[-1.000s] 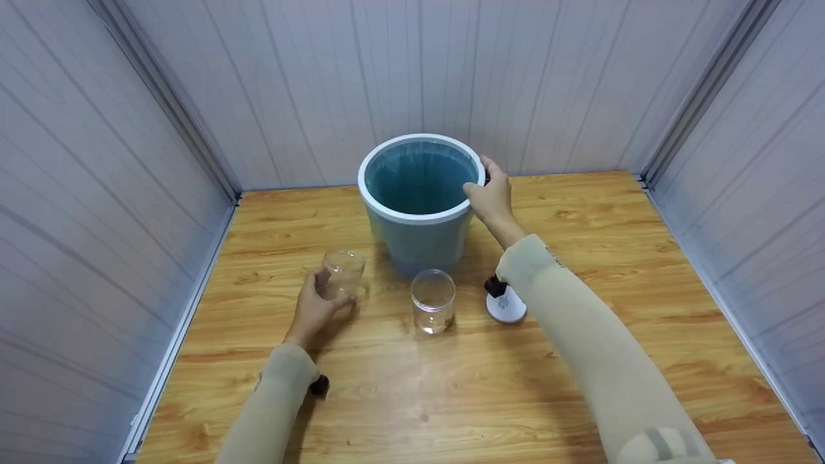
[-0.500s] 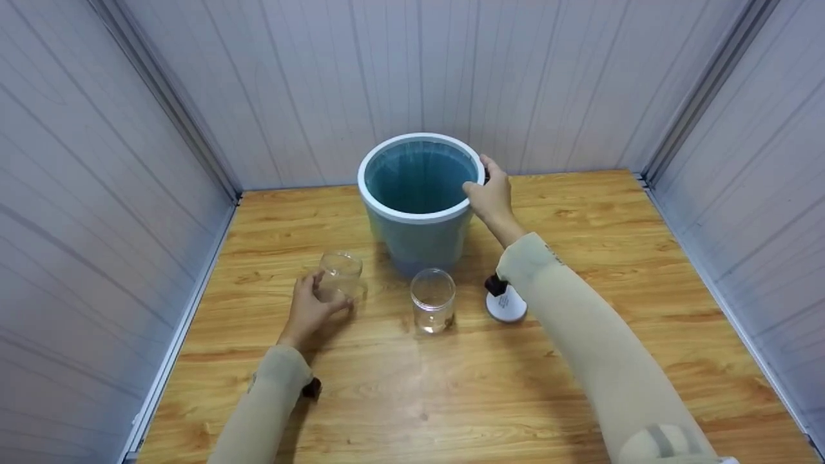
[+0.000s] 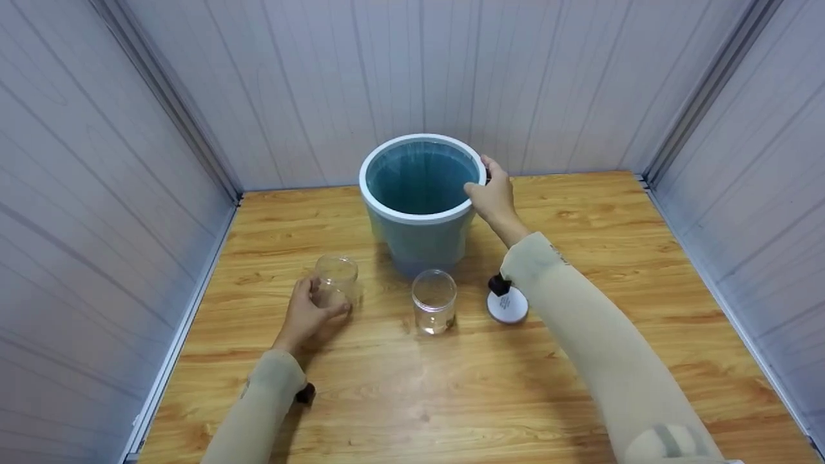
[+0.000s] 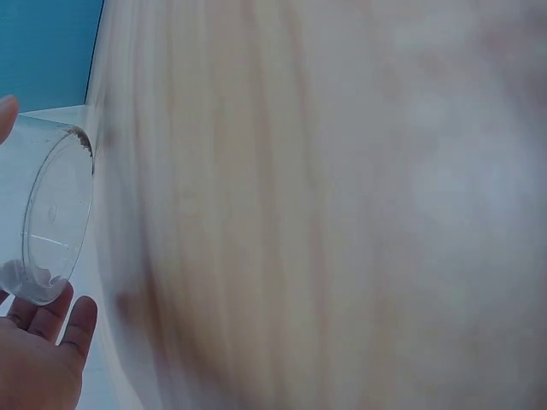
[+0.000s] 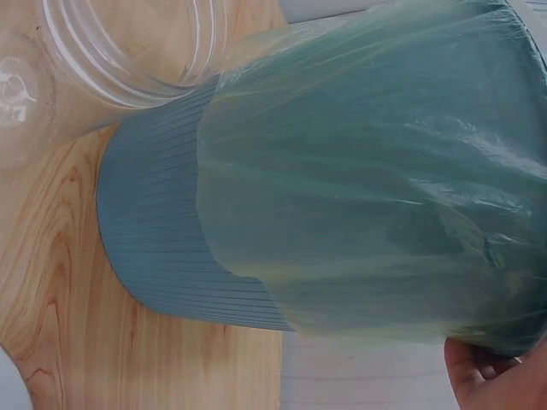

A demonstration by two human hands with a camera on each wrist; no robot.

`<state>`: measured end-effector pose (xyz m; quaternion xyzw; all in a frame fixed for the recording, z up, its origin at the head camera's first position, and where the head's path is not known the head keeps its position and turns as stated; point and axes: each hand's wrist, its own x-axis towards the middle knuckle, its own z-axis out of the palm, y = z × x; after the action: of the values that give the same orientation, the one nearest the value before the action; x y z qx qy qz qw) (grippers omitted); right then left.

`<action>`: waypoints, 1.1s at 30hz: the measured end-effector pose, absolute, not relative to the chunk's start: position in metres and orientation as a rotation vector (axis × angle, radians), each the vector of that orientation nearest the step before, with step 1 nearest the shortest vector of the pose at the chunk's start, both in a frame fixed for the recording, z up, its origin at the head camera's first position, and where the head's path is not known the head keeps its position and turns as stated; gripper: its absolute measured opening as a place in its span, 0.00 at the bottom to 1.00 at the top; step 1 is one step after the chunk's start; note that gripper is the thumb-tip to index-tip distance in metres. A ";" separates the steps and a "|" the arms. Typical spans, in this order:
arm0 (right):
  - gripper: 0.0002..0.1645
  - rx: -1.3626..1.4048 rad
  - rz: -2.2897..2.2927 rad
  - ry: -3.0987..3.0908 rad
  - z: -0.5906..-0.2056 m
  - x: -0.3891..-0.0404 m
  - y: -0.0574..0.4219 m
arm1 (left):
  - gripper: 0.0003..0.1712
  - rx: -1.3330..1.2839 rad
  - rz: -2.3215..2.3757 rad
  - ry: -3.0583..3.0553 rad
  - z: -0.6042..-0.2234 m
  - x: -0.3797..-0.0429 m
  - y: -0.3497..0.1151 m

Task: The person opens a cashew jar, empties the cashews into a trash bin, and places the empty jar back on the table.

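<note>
My left hand (image 3: pixel 306 316) grips a clear jar (image 3: pixel 338 269) on the left side, thumb and fingers around its wall. In the left wrist view the jar's transparent base (image 4: pixel 58 213) shows between the thumb and the other fingers, with a small whitish patch at its lower edge. At the back, a blue-grey trash bin (image 3: pixel 422 241) with a white rim stands upright, lined with a thin greenish bag (image 5: pixel 367 171) folded over the outside. My right hand (image 3: pixel 495 200) pinches the bin's rim on its right side, thumb over the inner edge.
A second clear jar (image 3: pixel 434 306) stands open-topped in front of the bin. Right of it lies a round white lid (image 3: pixel 507 306) with small print, under my right forearm. Panel walls (image 3: pixel 309 84) enclose the wooden table (image 3: pixel 425 399) at the back and both sides.
My left hand has moved slightly left and toward me, carrying the clear jar along. The right hand stays at the bin's rim, and the other jar and the lid keep their places.
</note>
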<state>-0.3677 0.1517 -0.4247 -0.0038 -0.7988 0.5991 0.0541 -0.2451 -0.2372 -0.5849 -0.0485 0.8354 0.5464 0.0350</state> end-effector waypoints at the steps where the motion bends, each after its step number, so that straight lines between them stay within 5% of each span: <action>1: 0.45 -0.008 1.820 -2.431 -0.425 -0.367 0.152 | 0.57 -0.151 1.677 2.569 -0.585 -0.245 -0.238; 5: 0.45 0.000 1.821 -2.454 -0.424 -0.366 0.154 | 0.56 -0.158 1.664 2.582 -0.588 -0.244 -0.241; 12: 0.45 0.025 1.750 -2.538 -0.419 -0.365 0.159 | 0.38 -0.138 1.665 2.593 -0.590 -0.241 -0.243; 20: 0.47 0.058 1.711 -2.606 -0.416 -0.368 0.166 | 0.33 -0.125 1.633 2.602 -0.592 -0.241 -0.247; 28: 0.48 0.101 1.738 -2.611 -0.414 -0.366 0.171 | 0.60 -0.142 1.599 2.601 -0.593 -0.240 -0.248; 33: 0.45 0.097 1.746 -2.569 -0.413 -0.365 0.173 | 0.59 -0.143 1.629 2.578 -0.593 -0.239 -0.249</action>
<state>-0.3646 0.1727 -0.4131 0.0313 -0.8265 0.5619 0.0169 -0.2389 -0.2491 -0.5933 -0.0466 0.8436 0.5332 0.0444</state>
